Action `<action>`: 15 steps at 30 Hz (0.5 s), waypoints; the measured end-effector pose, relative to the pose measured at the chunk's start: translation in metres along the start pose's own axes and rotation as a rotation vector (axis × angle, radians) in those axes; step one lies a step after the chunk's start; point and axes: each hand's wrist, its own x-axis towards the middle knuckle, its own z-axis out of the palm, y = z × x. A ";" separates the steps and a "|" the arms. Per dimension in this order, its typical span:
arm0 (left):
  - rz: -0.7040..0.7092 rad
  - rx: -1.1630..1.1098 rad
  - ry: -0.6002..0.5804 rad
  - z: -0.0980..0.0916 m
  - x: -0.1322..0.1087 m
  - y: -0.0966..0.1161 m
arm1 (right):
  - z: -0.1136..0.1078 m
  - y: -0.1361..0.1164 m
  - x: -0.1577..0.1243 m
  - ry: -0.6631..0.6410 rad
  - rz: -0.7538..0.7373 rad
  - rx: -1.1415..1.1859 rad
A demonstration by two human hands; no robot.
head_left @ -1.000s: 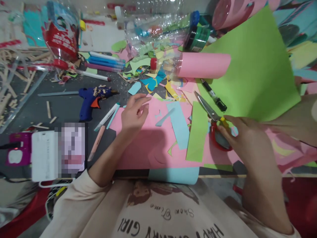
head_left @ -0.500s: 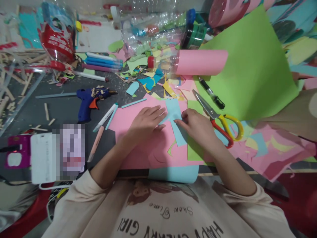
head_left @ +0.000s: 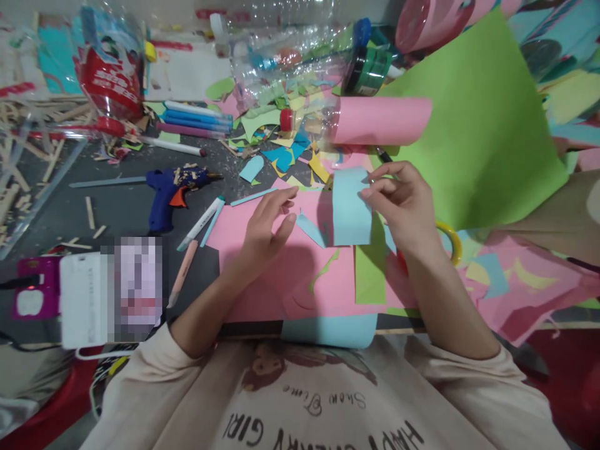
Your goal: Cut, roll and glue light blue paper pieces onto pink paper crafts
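A light blue paper strip [head_left: 352, 209] is pinched at its right edge by my right hand [head_left: 404, 203], raised over the pink paper [head_left: 262, 281]. My left hand [head_left: 269, 228] hovers over the same pink sheet with its fingers apart and nothing in them. Between the hands lies a small light blue paper piece [head_left: 310, 230]. Below the strip are a green paper strip [head_left: 370, 281] and a thin green scrap [head_left: 323, 269]. The scissors [head_left: 450, 244] are mostly hidden behind my right hand; part of a yellow handle shows.
A blue glue gun [head_left: 162, 194] and several markers [head_left: 201, 222] lie to the left. A pink-wrapped bottle [head_left: 382, 120] lies behind my hands. A large green sheet [head_left: 478, 131] covers the right. Paper scraps [head_left: 281, 153] and wood sticks [head_left: 28, 162] are strewn about.
My right hand has lifted the light blue strip off the pink paper and moved up and right. My left hand has shifted left, off the paper pieces.
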 end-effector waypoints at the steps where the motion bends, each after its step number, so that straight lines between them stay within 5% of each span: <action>1: 0.007 -0.079 -0.002 0.001 -0.001 0.001 | 0.004 -0.004 0.000 -0.038 -0.008 0.015; 6: -0.060 -0.266 -0.055 0.006 -0.003 -0.001 | 0.028 -0.014 -0.008 -0.214 -0.047 0.089; 11: -0.182 -0.267 0.033 0.006 -0.001 -0.003 | 0.032 -0.010 -0.004 -0.379 -0.109 -0.025; 15: -0.225 -0.227 0.075 0.005 0.001 -0.005 | 0.011 -0.023 0.022 -0.179 -0.266 -0.478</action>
